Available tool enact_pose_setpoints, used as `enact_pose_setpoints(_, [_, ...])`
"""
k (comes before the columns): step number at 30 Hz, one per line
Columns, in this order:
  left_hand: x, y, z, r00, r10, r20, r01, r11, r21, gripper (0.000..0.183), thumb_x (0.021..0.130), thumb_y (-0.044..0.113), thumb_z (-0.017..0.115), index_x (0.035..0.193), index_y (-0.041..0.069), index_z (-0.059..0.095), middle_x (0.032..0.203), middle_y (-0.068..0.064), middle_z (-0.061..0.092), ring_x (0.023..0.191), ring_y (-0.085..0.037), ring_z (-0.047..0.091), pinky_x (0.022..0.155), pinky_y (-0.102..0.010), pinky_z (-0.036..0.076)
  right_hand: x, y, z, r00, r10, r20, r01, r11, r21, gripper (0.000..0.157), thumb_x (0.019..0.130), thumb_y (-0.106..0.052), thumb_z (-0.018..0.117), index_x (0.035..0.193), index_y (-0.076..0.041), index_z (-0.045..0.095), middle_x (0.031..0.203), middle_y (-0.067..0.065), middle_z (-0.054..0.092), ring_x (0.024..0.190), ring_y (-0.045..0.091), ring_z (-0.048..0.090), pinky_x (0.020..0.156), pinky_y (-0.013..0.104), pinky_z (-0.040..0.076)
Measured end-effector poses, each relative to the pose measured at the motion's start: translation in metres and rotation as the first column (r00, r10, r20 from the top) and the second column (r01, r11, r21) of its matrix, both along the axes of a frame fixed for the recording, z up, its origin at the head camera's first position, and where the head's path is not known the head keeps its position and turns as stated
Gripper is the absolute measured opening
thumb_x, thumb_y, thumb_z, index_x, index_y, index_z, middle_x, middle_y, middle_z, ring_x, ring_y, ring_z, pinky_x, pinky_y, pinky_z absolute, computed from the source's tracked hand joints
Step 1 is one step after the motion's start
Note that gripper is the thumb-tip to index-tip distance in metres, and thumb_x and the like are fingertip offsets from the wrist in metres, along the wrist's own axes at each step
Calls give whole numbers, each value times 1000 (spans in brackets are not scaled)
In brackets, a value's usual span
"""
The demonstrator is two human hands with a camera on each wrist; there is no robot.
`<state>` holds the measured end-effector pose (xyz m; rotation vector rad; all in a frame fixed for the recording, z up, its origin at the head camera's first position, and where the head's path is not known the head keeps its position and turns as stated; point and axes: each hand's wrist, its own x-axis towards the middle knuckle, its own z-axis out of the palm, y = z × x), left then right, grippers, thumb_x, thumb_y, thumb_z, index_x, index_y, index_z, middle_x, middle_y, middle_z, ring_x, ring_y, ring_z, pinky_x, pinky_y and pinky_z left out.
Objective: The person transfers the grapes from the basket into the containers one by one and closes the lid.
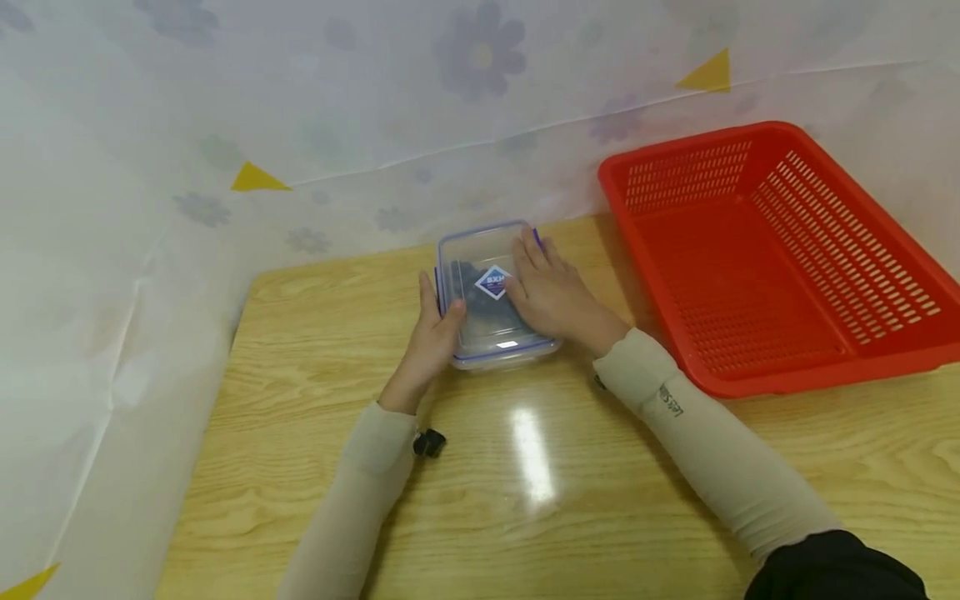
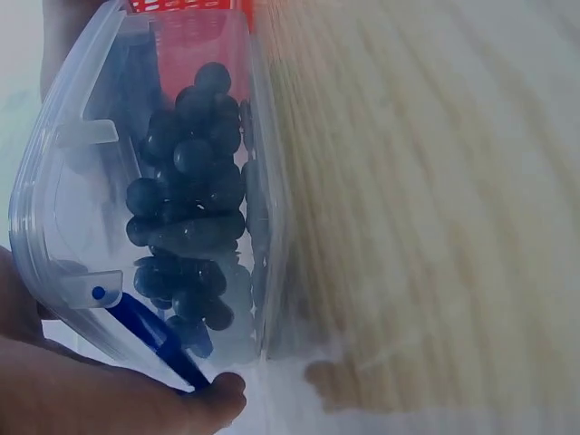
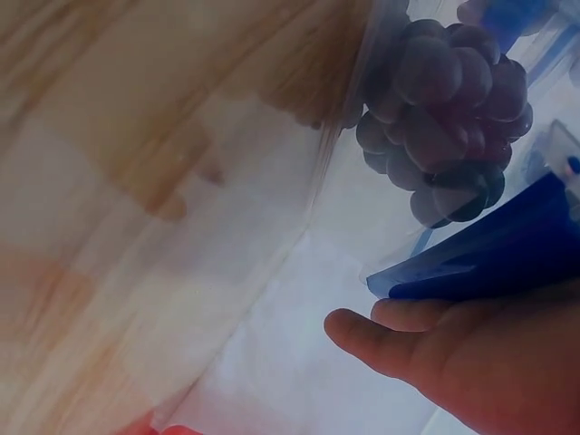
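A clear lidded food container (image 1: 498, 348) with a blue seal lies on the wooden table, with a bunch of dark grapes (image 2: 195, 159) inside. My left hand (image 1: 429, 342) holds its left side, thumb on the lid's edge, other fingers along the side. In the left wrist view a fingertip meets the end of a slanting blue latch (image 2: 159, 335). My right hand (image 1: 555, 296) lies across the lid's right part, fingers straight toward the far right corner, thumb beside the diamond label (image 1: 492, 282). The right wrist view has those fingers against another blue latch (image 3: 489, 249), which stands out from the side.
A large red plastic basket (image 1: 750, 385) with slotted walls stands on the right, close to my right forearm. Flower-patterned sheeting (image 1: 360, 108) rises behind and left of the table (image 1: 300, 367). Small black clips hang at the left sleeve cuff (image 1: 429, 443).
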<state>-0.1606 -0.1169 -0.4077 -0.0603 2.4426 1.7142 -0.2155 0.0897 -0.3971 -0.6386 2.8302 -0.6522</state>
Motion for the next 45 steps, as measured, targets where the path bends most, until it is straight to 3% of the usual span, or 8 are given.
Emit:
enact_pose_setpoints(3, [0,1,1,1000,5,-29,-6,1000,-30,82,109,31,43,160,14,-19,166,-19,-9,152,-32,0,120,-43,3,1,0,1,1000,-3,5,3,1000,-5,70,109,-42,26,161,-2,1,167,11,-11,151,43,-2,116,63,16])
enact_pose_setpoints(9, [-2,3,1,995,8,-97,-28,979,-204,79,108,29,45,160,3,-8,164,-24,-15,151,-35,-10,119,-50,-1,2,0,3,1000,2,5,-2,1000,-2,70,110,-41,26,161,-1,1,167,12,-12,151,44,-1,116,62,16])
enact_pose_setpoints(17, [-3,4,3,992,-47,-119,11,957,-289,73,109,23,41,159,-1,-6,164,-17,-18,151,-27,-11,120,-41,-1,2,-1,2,1000,22,18,-22,1000,-11,69,110,-40,26,160,0,1,167,13,-13,151,40,-6,119,57,12])
enact_pose_setpoints(26, [-11,3,3,990,-63,-123,35,975,-219,69,109,16,41,160,1,-2,165,-13,-16,151,-21,-12,119,-36,-3,-1,-3,2,1000,19,14,-19,1000,-16,69,110,-40,28,160,1,3,167,14,-12,151,39,-7,119,56,12])
enact_pose_setpoints(36, [-11,5,5,986,-82,-145,48,974,-221,61,108,12,33,158,-5,2,165,-17,-16,151,-20,-13,119,-32,-5,-1,-2,3,998,55,-16,-55,998,-6,69,110,-36,28,158,6,3,166,20,-11,152,31,-11,121,44,-3])
enact_pose_setpoints(45, [-10,13,9,986,-77,-145,32,956,-291,58,108,10,30,157,-6,4,164,-20,-13,152,-25,-9,119,-32,-2,0,-1,2,1000,24,-1,-24,1000,6,69,110,-39,26,159,3,2,166,16,-13,151,41,-7,120,55,7])
